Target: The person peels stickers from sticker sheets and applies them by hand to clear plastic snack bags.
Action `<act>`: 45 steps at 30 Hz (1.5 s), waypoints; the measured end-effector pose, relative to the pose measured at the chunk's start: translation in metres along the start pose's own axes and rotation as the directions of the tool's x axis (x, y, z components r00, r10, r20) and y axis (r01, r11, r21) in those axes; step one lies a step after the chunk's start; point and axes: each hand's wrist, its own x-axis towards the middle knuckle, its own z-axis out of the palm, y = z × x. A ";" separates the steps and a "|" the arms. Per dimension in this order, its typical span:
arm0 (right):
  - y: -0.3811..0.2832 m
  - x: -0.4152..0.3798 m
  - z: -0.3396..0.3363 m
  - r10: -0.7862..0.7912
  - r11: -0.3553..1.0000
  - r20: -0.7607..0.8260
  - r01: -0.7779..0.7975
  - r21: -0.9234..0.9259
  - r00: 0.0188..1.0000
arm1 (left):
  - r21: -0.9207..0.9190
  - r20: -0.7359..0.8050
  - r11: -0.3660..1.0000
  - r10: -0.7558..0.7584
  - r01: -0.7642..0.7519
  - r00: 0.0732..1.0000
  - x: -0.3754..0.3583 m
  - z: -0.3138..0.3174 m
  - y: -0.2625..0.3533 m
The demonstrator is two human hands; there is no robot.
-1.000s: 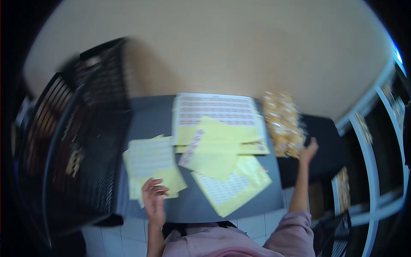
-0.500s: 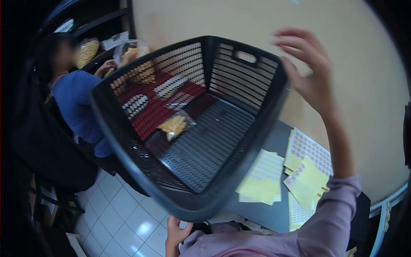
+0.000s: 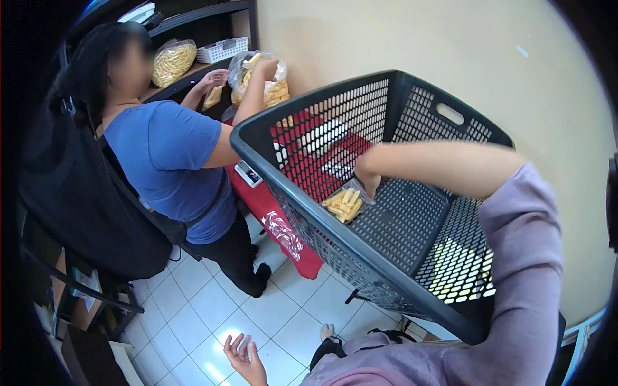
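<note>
A large dark plastic basket (image 3: 412, 257) with slotted walls stands tilted in view in front of me. My right hand (image 3: 368, 172) reaches down inside it, with the fingers bent together at the edge of a clear bag of yellow snack sticks (image 3: 346, 204). The bag lies at the basket's left inner side; the fingertips are partly hidden. Low in the view, my left hand (image 3: 246, 360) is held over the tiled floor, fingers apart and nothing in it.
A co-worker in a blue shirt (image 3: 164, 138) stands at a red-covered table (image 3: 283, 225), hands near a big bag of snacks (image 3: 273, 90). A small digital scale (image 3: 248, 174) sits on the table edge. Behind are dark shelves (image 3: 206, 19) with another snack bag (image 3: 174, 62) and a white basket (image 3: 222, 49).
My right hand has gone from beside the basket's rim down to the bag inside. My left hand has come away from the basket's near side. The view has shifted, showing more of the co-worker.
</note>
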 end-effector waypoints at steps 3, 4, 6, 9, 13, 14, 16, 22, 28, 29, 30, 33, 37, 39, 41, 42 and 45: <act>0.003 0.055 0.051 0.205 0.673 0.000 -0.141 0.726 0.979 | 0.197 0.016 0.962 0.192 -0.192 0.981 0.007 0.003 0.006; 0.002 0.075 0.066 0.232 0.516 0.061 -0.176 0.838 0.971 | 0.005 0.005 0.998 0.064 -0.064 0.998 0.010 0.004 0.011; 0.000 0.116 0.103 0.244 0.193 0.157 -0.206 0.959 0.957 | -0.215 0.098 0.965 -0.131 0.149 0.987 0.018 0.005 0.009; -0.009 0.116 0.125 0.158 -0.275 0.147 -0.099 0.956 0.976 | -0.122 0.110 0.882 -0.444 0.456 0.889 0.034 0.019 0.038; -0.025 0.139 0.144 0.221 -0.606 0.099 0.057 0.794 0.970 | -0.072 0.009 0.997 -0.036 0.036 0.999 0.047 0.045 0.010; -0.030 0.140 0.142 0.286 -0.625 0.130 0.082 0.776 0.949 | -0.084 -0.028 0.993 -0.084 0.081 0.996 0.045 0.053 0.017; -0.036 0.151 0.150 0.370 -0.659 0.166 0.132 0.741 0.914 | -0.196 -0.020 0.972 -0.137 0.130 0.990 0.052 0.052 0.003; -0.051 0.162 0.132 0.609 -0.642 0.350 0.183 0.745 0.711 | -0.111 0.020 0.993 -0.031 0.033 0.999 0.055 0.060 0.022; -0.043 0.193 0.150 0.574 -0.658 0.226 0.279 0.699 0.787 | 0.320 0.255 0.918 0.154 -0.234 0.955 0.061 0.051 0.002; -0.041 0.188 0.149 0.576 -0.659 0.228 0.280 0.698 0.785 | 0.237 0.210 0.958 0.113 -0.162 0.971 0.059 0.055 0.004; -0.037 0.183 0.147 0.550 -0.657 0.224 0.252 0.710 0.804 | 0.149 0.167 0.985 0.067 -0.092 0.984 0.056 0.059 0.006; -0.012 0.165 0.137 0.564 -0.504 0.109 0.236 0.831 0.819 | -0.115 0.155 0.985 -0.113 0.132 0.981 0.055 0.062 0.030; 0.061 0.100 0.118 0.592 -0.252 -0.098 0.299 0.920 0.800 | 0.044 0.080 0.960 -0.279 0.276 0.957 0.058 0.051 0.029; 0.101 0.060 0.110 0.613 -0.091 -0.297 0.439 0.894 0.732 | -0.110 0.042 0.982 -0.148 0.151 0.988 0.058 0.059 0.022; 0.137 0.012 0.100 0.654 0.014 -0.414 0.537 0.843 0.633 | -0.155 0.094 0.987 -0.022 0.037 0.995 0.061 0.053 0.008; 0.146 -0.024 0.091 0.691 -0.002 -0.413 0.572 0.820 0.593 | -0.045 0.114 0.999 0.001 0.004 0.993 0.062 0.052 0.000; 0.145 -0.123 0.081 0.830 -0.095 -0.368 0.756 0.647 0.419 | 0.002 0.258 1.000 -0.028 0.028 0.966 0.053 0.069 0.022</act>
